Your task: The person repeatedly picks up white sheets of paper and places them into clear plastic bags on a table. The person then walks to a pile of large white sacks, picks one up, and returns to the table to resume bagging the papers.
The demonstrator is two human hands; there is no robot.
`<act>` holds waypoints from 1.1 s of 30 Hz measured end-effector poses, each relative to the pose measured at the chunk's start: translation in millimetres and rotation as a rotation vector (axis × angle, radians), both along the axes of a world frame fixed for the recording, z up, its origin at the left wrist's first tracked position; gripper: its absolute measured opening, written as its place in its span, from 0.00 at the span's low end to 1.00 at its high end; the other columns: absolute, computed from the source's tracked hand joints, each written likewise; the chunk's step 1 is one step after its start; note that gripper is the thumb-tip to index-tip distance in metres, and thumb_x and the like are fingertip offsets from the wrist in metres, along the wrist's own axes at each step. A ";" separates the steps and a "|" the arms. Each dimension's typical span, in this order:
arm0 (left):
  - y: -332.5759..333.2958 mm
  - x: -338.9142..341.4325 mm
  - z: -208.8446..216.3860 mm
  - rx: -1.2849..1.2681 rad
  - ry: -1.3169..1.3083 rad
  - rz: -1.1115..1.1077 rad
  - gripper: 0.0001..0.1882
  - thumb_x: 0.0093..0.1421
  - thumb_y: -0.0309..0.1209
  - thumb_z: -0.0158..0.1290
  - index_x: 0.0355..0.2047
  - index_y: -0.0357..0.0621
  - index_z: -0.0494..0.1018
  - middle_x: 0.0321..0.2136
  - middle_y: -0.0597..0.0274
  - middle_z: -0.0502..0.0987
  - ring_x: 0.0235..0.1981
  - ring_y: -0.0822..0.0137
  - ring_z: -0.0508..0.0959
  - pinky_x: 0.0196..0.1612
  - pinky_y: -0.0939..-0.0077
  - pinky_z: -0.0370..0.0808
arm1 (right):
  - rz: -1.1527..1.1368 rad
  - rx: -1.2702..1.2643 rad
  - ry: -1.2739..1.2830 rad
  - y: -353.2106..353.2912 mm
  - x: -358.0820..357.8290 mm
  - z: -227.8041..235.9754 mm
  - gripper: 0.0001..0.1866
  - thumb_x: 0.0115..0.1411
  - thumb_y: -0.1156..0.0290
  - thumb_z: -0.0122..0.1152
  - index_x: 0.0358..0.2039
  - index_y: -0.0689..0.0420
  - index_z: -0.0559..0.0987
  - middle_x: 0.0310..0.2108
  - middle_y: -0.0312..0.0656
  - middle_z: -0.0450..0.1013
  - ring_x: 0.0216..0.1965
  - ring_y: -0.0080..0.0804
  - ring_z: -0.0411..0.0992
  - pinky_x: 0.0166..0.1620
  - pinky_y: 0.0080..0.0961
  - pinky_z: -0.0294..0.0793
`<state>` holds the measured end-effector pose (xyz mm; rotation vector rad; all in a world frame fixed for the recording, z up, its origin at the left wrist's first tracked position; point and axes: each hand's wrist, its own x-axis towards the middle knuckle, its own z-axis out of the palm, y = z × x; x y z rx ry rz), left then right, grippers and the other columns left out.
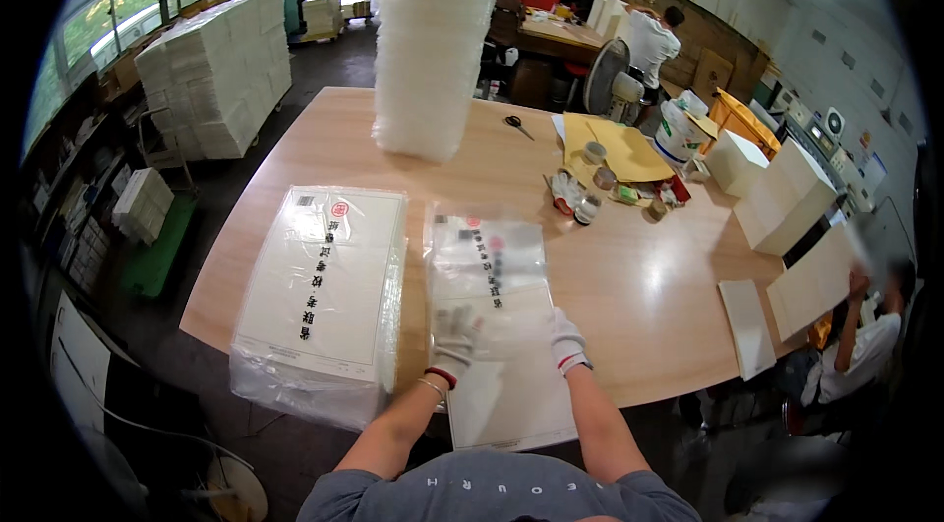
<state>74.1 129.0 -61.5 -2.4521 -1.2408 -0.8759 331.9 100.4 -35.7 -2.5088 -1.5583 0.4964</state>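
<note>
In front of me lies a large white printed sheet [513,402], its far part inside a clear plastic bag [489,261]. Its near end reaches past the table's edge toward my body. My left hand [452,340], in a white knit glove with a red cuff, is on the bag's near left side; motion smears its fingers. My right hand [568,340], gloved alike, grips the right edge of sheet and bag, thumb side up; its fingertips are partly hidden. Just left of the left hand stands a thick pile of bagged printed sheets [320,286].
A tall stack of clear plastic bags [433,50] stands at the table's far side, near black scissors [518,127]. Yellow envelopes [615,148], jars [587,209] and white paper stacks [787,193] occupy the right. A co-worker [865,345] handles board at the right edge.
</note>
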 end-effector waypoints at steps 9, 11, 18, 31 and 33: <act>-22.1 -46.2 27.0 -0.830 -0.548 0.168 0.18 0.56 0.31 0.43 0.48 0.42 0.62 0.43 0.42 0.67 0.41 0.45 0.70 0.44 0.58 0.68 | 0.223 0.002 0.168 -80.1 -23.1 27.1 0.36 0.58 0.61 0.44 0.61 0.53 0.40 0.37 0.60 0.70 0.37 0.58 0.70 0.40 0.47 0.67; -50.2 -53.2 9.1 -0.657 -0.615 0.169 0.15 0.56 0.30 0.43 0.44 0.42 0.63 0.38 0.43 0.68 0.36 0.45 0.72 0.41 0.57 0.69 | 0.274 0.049 0.201 -103.9 -31.7 30.2 0.36 0.57 0.63 0.45 0.61 0.53 0.39 0.39 0.56 0.71 0.37 0.55 0.71 0.38 0.46 0.69; -212.3 -101.6 89.3 -0.877 -0.489 -0.146 0.06 0.50 0.25 0.50 0.25 0.38 0.64 0.26 0.47 0.67 0.25 0.53 0.68 0.30 0.64 0.67 | 0.120 -0.206 0.315 -254.6 -76.1 130.8 0.29 0.58 0.60 0.44 0.59 0.52 0.52 0.28 0.50 0.73 0.25 0.51 0.71 0.26 0.47 0.68; -204.1 -101.0 95.1 -0.908 -0.591 -0.313 0.04 0.46 0.19 0.47 0.21 0.39 0.64 0.21 0.57 0.67 0.21 0.61 0.70 0.26 0.70 0.68 | 0.000 0.205 1.077 -307.7 -15.7 -16.0 0.22 0.56 0.60 0.51 0.50 0.52 0.68 0.27 0.39 0.73 0.31 0.31 0.72 0.36 0.32 0.71; -192.6 -89.6 124.7 -0.864 -0.571 -0.398 0.04 0.45 0.18 0.47 0.21 0.40 0.66 0.21 0.58 0.68 0.23 0.63 0.71 0.27 0.73 0.68 | -0.804 0.287 1.484 -275.4 -55.6 38.9 0.18 0.57 0.63 0.51 0.49 0.50 0.69 0.36 0.36 0.71 0.35 0.27 0.70 0.38 0.33 0.71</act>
